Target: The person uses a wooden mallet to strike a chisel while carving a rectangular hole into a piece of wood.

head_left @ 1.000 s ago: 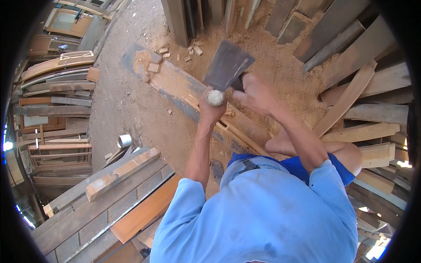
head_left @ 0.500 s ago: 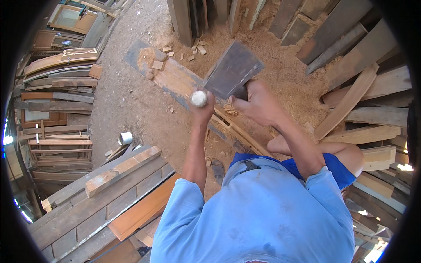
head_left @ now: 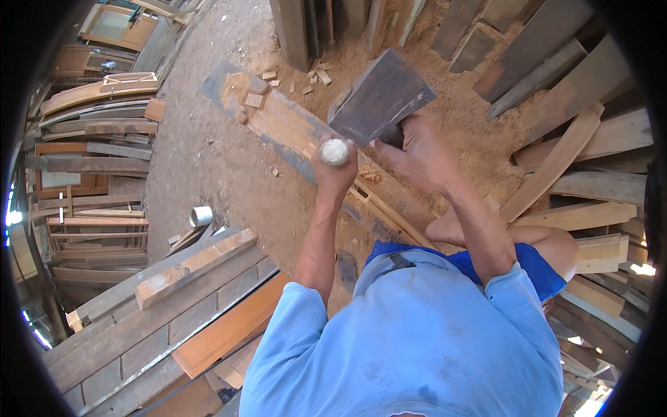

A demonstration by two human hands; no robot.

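My left hand (head_left: 335,177) is closed round an upright tool, probably a chisel. Only the pale, round, worn butt of its handle (head_left: 334,152) shows, and the blade is hidden below. In my right hand (head_left: 425,156) is the grip of a big, dark, block-headed wooden mallet (head_left: 382,97). Its head is raised just beyond the handle butt, and the two look close together. Beneath the hands lies a narrow light wooden piece with a long slot (head_left: 386,213). It stretches toward my bent leg, over a worn, grey-edged plank (head_left: 281,121).
Wood offcuts (head_left: 254,100) and sawdust lie at the plank's far end. Upright boards (head_left: 535,52) lean at far right, with stacked timber (head_left: 590,184) beside my leg. At lower left is a pile of planks (head_left: 187,292) with a white cup-like container (head_left: 201,216) near it.
My left hand and the handle have shifted to the right along the slotted piece. The mallet has moved right and slightly away from me, still in my right hand.
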